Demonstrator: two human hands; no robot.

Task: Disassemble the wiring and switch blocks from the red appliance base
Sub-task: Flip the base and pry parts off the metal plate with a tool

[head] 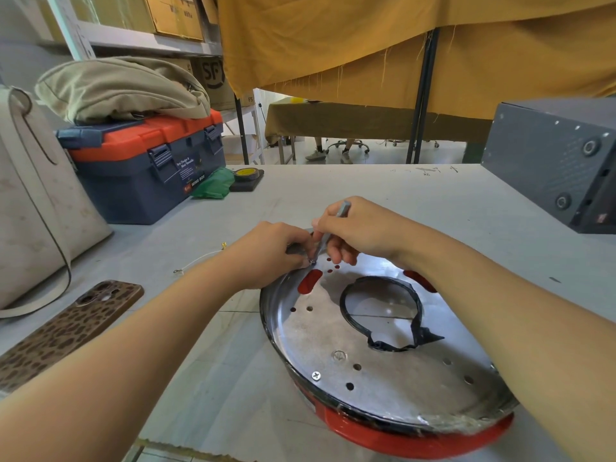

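Red plastic is showing under a round metal plate (383, 378): this is the red appliance base (416, 438), and it is lying on the grey table (333, 188), directly in front of the person. At the far edge of the base, the right hand (363, 228) is gripping a thin grey screwdriver (330, 228) with curled fingers, and the tip is going down onto a small screw (312, 261) at the rim. The left hand (270, 255) is pinching something at this same screw; what exactly it is holding there cannot be told. Another screw (316, 375) is sitting at the near side of the base, and black wiring (383, 315) is looping around the central opening. A loose white wire (200, 260) is lying to the left of the base, and a phone (66, 331) further left. The risk is probably that the tip is slipping out of the screw head, because the tool is standing tilted; it could then hit the left fingertips. Also the freed screw could be dropping through a hole of the base.
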